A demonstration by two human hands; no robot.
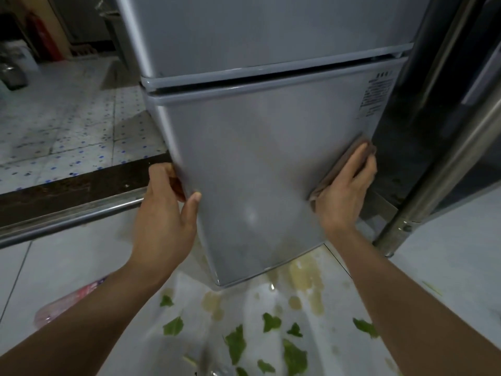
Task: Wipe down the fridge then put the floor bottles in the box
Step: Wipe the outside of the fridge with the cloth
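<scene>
Wet tiled floor (447, 267) with leaf scraps under grey fridge (257, 164): left hand (165, 210) clamped on the lower door's left edge as brace, right hand (344, 191) flat, fingers straight, pressing brown cloth (339, 169) at right edge; advise overlapping strokes leftward, even pressure.

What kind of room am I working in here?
Probably a kitchen or a back room by one: a small grey two-door fridge, a tiled floor with green leaf scraps and spill stains, and a steel-framed cabinet alongside.
</scene>
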